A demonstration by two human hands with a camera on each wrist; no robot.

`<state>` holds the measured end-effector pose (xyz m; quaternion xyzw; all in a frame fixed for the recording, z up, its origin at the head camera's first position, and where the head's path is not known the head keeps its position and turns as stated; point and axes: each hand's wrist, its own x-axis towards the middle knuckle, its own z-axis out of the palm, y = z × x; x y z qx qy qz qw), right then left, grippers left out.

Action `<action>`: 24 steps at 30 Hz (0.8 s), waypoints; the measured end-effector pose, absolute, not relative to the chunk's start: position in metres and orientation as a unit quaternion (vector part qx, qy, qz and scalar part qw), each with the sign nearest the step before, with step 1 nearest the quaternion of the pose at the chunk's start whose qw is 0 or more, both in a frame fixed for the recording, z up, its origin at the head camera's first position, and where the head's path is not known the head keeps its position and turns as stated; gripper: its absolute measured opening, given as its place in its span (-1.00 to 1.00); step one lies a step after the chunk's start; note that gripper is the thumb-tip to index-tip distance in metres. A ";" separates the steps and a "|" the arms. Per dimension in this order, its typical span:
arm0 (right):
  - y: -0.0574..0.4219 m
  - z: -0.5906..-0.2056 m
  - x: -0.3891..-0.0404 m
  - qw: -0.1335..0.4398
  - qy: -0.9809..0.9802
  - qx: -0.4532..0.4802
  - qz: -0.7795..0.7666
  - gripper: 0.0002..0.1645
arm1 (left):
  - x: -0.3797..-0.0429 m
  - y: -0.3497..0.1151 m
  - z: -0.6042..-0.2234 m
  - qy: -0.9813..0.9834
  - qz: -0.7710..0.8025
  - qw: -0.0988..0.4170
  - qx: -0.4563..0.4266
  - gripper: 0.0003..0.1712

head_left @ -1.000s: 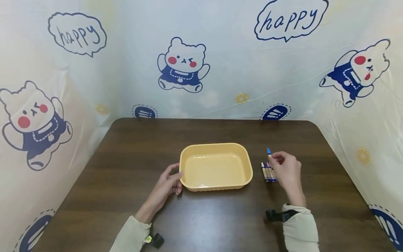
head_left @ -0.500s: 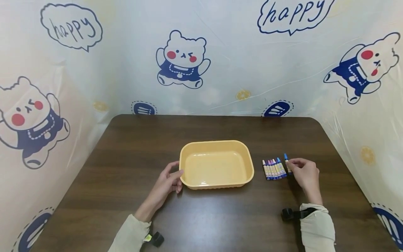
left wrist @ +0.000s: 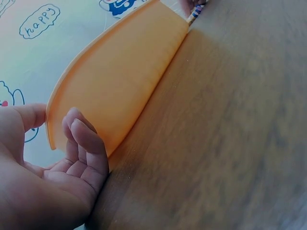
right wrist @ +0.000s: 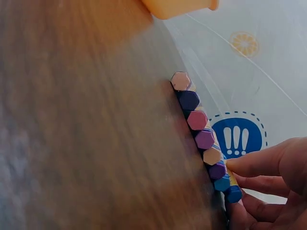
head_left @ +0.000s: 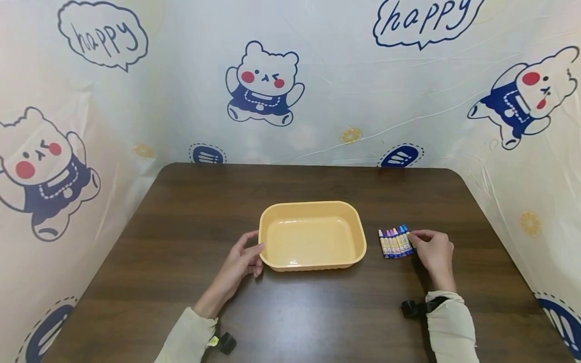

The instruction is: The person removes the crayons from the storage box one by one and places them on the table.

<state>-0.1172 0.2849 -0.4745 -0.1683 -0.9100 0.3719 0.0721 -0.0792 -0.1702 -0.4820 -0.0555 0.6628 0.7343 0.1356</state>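
A yellow plastic tray [head_left: 313, 242] sits mid-table. My left hand [head_left: 239, 258] holds its left end, thumb at the rim; in the left wrist view the other fingers curl against the outer wall. To the right of the tray, several crayons [head_left: 393, 243] lie side by side in a row. At the row's right end my right hand [head_left: 434, 254] pinches a blue crayon [right wrist: 233, 193], which lies against its neighbour in the right wrist view. The hexagonal ends of the row show there in pink, purple, peach and blue. Fingers hide part of the blue crayon.
The dark wooden table [head_left: 290, 312] has rounded far corners. Behind it and along both sides hangs a pale curtain [head_left: 317, 91] printed with bears. Each wrist wears a small black camera, such as the wrist camera [head_left: 410, 309] on the right.
My right hand first carried the blue crayon over the row, moved right and lowered it beside the end, then shifted slightly left against the row. The left hand keeps its hold on the tray.
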 end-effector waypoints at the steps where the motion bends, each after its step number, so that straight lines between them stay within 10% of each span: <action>1: 0.285 -0.474 -0.116 0.073 -0.911 -0.167 0.371 -0.62 | -0.079 -0.170 -0.482 0.663 0.734 0.136 -0.056 -0.41; 24: 0.290 -0.486 -0.120 0.113 -0.905 -0.160 0.378 -0.69 | -0.080 -0.171 -0.483 0.659 0.737 0.147 -0.046 -0.38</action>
